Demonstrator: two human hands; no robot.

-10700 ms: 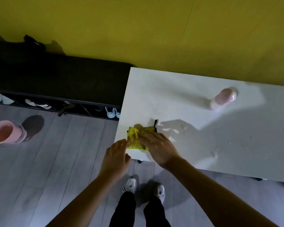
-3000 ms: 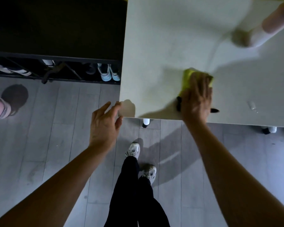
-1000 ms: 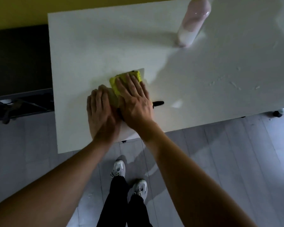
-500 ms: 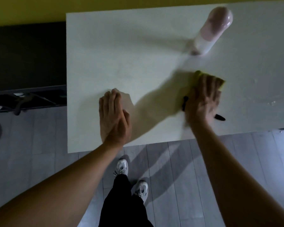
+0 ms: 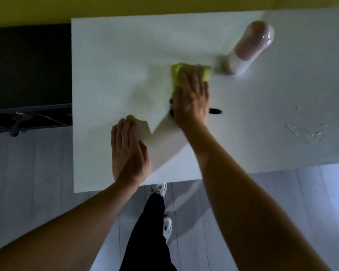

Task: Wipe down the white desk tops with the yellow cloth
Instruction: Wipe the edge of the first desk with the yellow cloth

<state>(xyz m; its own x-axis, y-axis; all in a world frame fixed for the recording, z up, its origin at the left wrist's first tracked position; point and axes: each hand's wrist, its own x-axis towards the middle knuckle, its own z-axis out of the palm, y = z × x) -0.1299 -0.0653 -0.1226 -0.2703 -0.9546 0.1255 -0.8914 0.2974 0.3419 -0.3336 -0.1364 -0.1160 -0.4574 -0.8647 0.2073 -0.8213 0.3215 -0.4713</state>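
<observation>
Cloth (image 5: 176, 73) mostly hidden under right hand (image 5: 192, 98), only yellow edges show, blurred; black strap ends poke out beside the wrist. It lies mid-desk (image 5: 106, 55), just left of the pink bottle (image 5: 247, 49). Right fingers straight, pressing the cloth. Left hand (image 5: 128, 151) flat on desk near front edge, fingers together. Droplets (image 5: 305, 130) at right.

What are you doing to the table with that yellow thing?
A person is wiping a white desk. The right hand presses a yellow cloth flat on the top, close to a pink and white bottle. The left hand lies flat near the front edge. Some wet drops sit further right, not yet wiped.
</observation>
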